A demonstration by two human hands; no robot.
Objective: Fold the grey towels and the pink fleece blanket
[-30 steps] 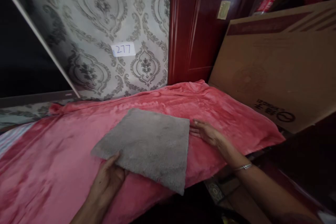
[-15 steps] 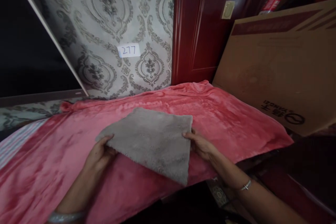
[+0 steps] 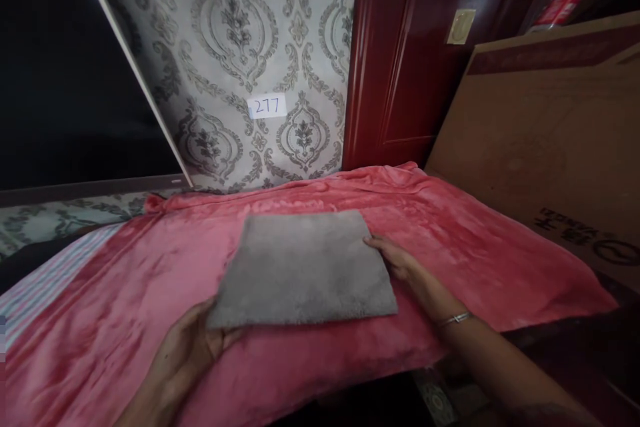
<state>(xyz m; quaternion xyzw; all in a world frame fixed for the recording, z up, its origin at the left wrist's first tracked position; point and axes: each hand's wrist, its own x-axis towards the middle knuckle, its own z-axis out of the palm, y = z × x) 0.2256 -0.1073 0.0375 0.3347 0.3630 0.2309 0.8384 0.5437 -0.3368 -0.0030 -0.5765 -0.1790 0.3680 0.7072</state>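
Grey cloth [image 3: 305, 267] is lying flat on the pink blanket [image 3: 500, 260]. Left hand [image 3: 193, 347] is pinching the cloth's near-left corner. Right hand [image 3: 395, 257] is resting, fingers loose, against its right edge.

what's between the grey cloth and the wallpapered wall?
In the head view, only rumpled pink blanket lies between the grey cloth and the wallpapered wall.

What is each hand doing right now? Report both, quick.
Left hand: grip shut on the near left corner of the grey cloth.
Right hand: fingers at the cloth's right edge; whether it grips cannot be told.
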